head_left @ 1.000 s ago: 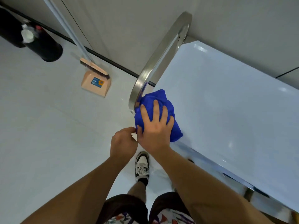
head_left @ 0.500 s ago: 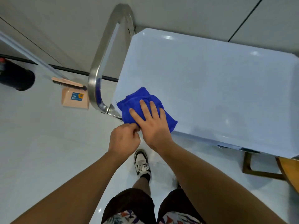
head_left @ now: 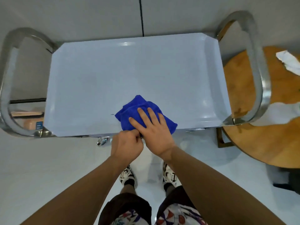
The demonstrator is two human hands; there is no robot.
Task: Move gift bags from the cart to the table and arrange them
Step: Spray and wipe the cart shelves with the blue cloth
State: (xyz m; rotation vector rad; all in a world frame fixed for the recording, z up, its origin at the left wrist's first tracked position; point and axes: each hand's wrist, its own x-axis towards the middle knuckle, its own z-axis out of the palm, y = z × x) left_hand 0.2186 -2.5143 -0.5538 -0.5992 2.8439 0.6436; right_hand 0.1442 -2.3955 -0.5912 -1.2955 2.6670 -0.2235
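Note:
A folded blue cloth point(head_left: 138, 108) lies near the front edge of the cart's pale blue top tray point(head_left: 113, 75). My right hand point(head_left: 154, 129) presses flat on the cloth with straight, spread fingers. My left hand point(head_left: 125, 144) is curled at the cloth's near corner and pinches its edge beside the right thumb. No gift bag stands on the cart. White paper items point(head_left: 289, 60) that may be bags lie on the round wooden table point(head_left: 243, 143) at the right, partly cut off by the frame.
Steel loop handles rise at the cart's left end point(head_left: 9, 78) and right end point(head_left: 258, 78). A peach dustpan point(head_left: 30, 122) shows through the left handle. The wall stands right behind the cart. My feet point(head_left: 128, 176) stand on white floor in front.
The cloth and both hands have slid right along the cart's front edge, from the left corner to about the middle. My view has turned right, bringing the whole cart and the wooden table into sight.

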